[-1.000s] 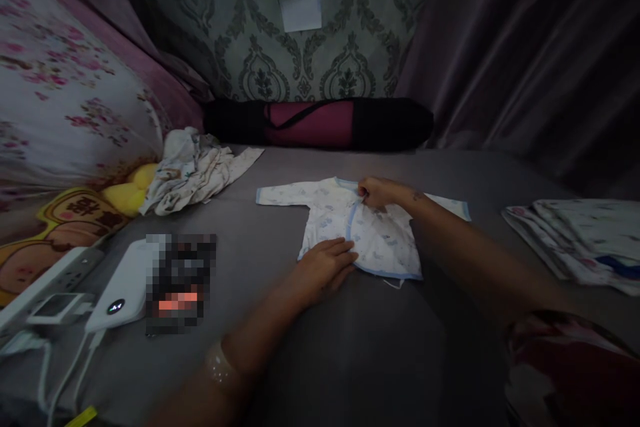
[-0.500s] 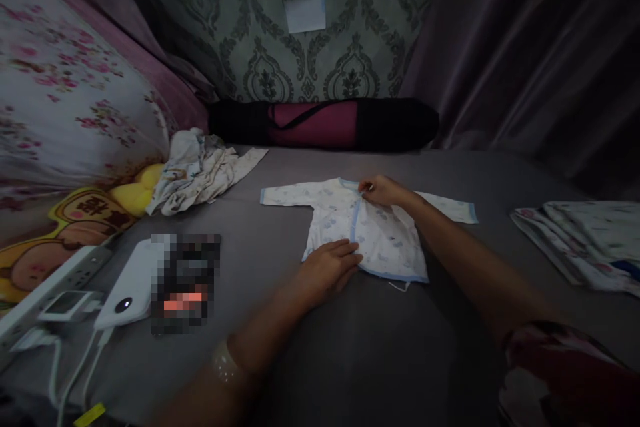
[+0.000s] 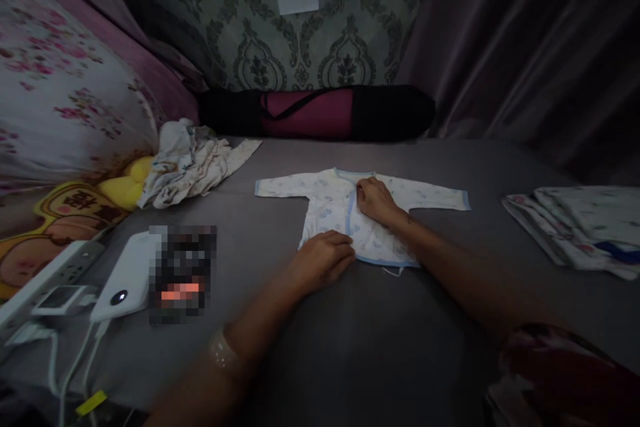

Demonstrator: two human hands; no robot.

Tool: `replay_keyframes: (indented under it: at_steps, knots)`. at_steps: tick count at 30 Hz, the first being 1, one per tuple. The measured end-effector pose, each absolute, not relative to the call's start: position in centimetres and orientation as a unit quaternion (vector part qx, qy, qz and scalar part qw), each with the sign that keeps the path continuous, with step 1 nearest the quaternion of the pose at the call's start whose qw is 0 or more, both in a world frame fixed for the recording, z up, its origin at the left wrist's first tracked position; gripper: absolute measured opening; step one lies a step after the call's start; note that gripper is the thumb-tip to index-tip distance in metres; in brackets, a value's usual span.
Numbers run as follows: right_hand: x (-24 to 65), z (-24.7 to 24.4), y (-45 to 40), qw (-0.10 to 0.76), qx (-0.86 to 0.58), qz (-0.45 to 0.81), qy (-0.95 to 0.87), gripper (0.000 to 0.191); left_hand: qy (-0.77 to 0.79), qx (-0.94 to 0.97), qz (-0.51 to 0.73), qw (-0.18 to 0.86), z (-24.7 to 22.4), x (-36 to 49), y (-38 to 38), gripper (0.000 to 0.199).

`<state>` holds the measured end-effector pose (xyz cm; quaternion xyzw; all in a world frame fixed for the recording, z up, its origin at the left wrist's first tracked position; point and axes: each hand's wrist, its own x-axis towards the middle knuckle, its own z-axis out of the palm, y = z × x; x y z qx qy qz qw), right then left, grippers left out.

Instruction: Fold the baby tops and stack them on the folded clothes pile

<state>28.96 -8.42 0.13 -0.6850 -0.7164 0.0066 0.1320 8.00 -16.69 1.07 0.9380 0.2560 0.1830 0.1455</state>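
A small white baby shirt (image 3: pixel 327 203) with blue trim and a faint print lies spread on the grey sheet, both sleeves stretched out sideways. My left hand (image 3: pixel 324 259) rests on its lower left hem, fingers lying flat and pointing right. On the upper front, just below the neckline, my right hand (image 3: pixel 376 201) has its fingers bent together against the blue-edged flap; whatever is between the fingertips is hidden. A thin white tie shows below the bottom hem.
Folded clothes (image 3: pixel 575 220) lie at the right, crumpled cloths (image 3: pixel 187 163) at the back left. A power strip (image 3: pixel 60 273), white power bank (image 3: pixel 127 277) and blurred-out object (image 3: pixel 183 273) are at the left. A long black-and-pink bag (image 3: pixel 310 113) lies along the wall.
The view has shifted slightly, so most things sit higher in the picture. My right hand has come down from the neckline onto the shirt's front, and the raised flap now lies flatter.
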Motion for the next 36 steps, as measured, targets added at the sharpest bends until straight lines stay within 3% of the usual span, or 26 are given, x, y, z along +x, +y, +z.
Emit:
replay_keyframes:
  at_steps: [9,15,25,29,33,36]
  knots:
    - [27.8,-1.7,-12.7,0.078,-0.657,0.044,-0.749,0.071,0.25,0.934,0.203,0.156,0.8,7.9,-16.7,0.029]
    - [26.0,-0.6,-15.3,0.083,-0.705,0.057,-0.702,0.067,0.27,0.918,0.224,0.185,0.0,7.5,-16.5,0.021]
    - [22.9,1.4,-24.4,0.094,-0.586,0.185,-0.783,0.07,0.296,0.902,0.277,0.148,-0.9,7.1,-15.9,0.037]
    - [24.7,2.8,-23.5,0.179,-0.532,0.225,-0.797,0.045,0.257,0.916,0.277,0.131,-1.3,7.2,-15.8,0.041]
    - [28.6,1.9,-19.8,0.229,-0.632,0.074,-0.737,0.043,0.259,0.931,0.23,0.117,-1.3,7.4,-16.1,0.036]
    - [30.8,0.3,-17.8,0.131,-0.668,0.016,-0.732,0.056,0.275,0.933,0.2,0.116,-1.2,7.4,-16.3,0.034]
